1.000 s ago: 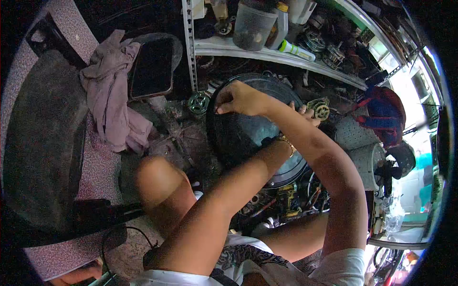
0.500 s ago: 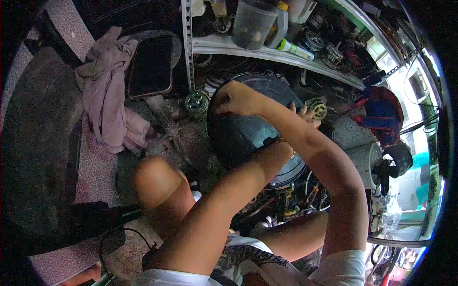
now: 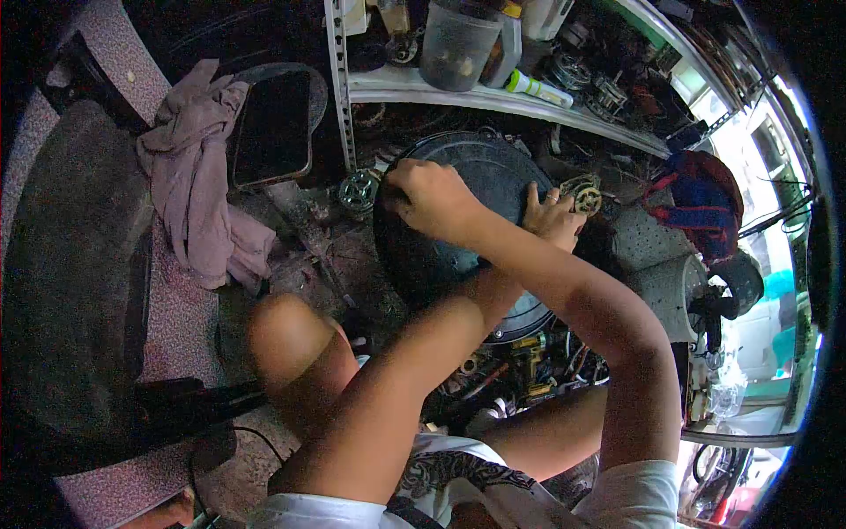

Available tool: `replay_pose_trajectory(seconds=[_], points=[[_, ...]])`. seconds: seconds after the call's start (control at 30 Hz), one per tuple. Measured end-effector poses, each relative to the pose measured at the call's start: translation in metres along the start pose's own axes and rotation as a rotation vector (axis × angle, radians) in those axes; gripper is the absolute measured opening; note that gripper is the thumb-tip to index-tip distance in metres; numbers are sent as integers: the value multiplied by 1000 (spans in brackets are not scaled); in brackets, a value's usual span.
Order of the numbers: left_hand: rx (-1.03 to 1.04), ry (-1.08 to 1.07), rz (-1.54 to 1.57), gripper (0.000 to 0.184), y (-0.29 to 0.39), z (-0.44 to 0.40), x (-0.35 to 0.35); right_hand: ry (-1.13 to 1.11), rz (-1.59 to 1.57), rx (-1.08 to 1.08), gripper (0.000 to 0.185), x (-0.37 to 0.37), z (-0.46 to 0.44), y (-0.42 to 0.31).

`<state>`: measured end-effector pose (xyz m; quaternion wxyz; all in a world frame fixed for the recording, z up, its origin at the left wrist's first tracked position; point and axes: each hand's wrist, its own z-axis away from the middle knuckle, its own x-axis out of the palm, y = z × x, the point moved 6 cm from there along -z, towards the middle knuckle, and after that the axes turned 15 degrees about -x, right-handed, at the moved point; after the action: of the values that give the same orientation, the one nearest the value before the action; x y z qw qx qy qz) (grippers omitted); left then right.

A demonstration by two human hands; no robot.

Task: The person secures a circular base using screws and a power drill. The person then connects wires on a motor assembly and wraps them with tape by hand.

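Note:
A large round black disc-shaped thing [image 3: 480, 163] with a raised rim stands in front of me, and my forearms cross over it. My left hand [image 3: 553, 219] reaches to its right side and lies with fingers spread on its surface; a ring shows on one finger. At the disc's upper left rim, my right hand [image 3: 432, 198] is closed, knuckles up. Its fingertips are hidden, so what they hold cannot be made out. A brass-coloured wheel-like part [image 3: 585, 199] sits just beyond my left fingers. Left of the rim lies a round metal part [image 3: 358, 190].
A metal shelf [image 3: 493, 99] with a clear tub [image 3: 458, 48] and machine parts runs behind. A cloth [image 3: 198, 176] and a phone-like dark slab [image 3: 274, 128] are at left. A yellow-black tool [image 3: 530, 361] lies below the disc; a blue-red cap [image 3: 705, 207] is at right.
My right hand has turned from a bent-wrist pinch to a knuckles-up closed pose at the rim. My left hand stays on the disc's right side. The view has shifted slightly.

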<state>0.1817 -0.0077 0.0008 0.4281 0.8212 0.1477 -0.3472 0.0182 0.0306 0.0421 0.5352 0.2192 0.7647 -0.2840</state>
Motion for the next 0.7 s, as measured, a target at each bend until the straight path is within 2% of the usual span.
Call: replay_pose_trajectory(seconds=[0.03,0.1,0.13,0.2,0.43,0.53,0.7], points=[[-5,-29,-20,16,0,0,0,2,2,1,20,-1,2,-1],[1,-40,-28,16,2,1,-1,90,30,-131,25,-7,6,-9],[6,-51,-35,15,3,1,-2,91,31,-128,25,-7,8,-8],[0,-50,-23,15,3,2,1,70,161,-260,30,-9,12,-17],[16,-52,-53,16,3,1,6,66,233,-288,31,-1,13,-11],[-25,-75,-36,16,4,2,4,172,246,-305,22,-6,18,-8],[13,-88,-60,17,12,5,15,135,-33,-198,35,-13,22,2]])
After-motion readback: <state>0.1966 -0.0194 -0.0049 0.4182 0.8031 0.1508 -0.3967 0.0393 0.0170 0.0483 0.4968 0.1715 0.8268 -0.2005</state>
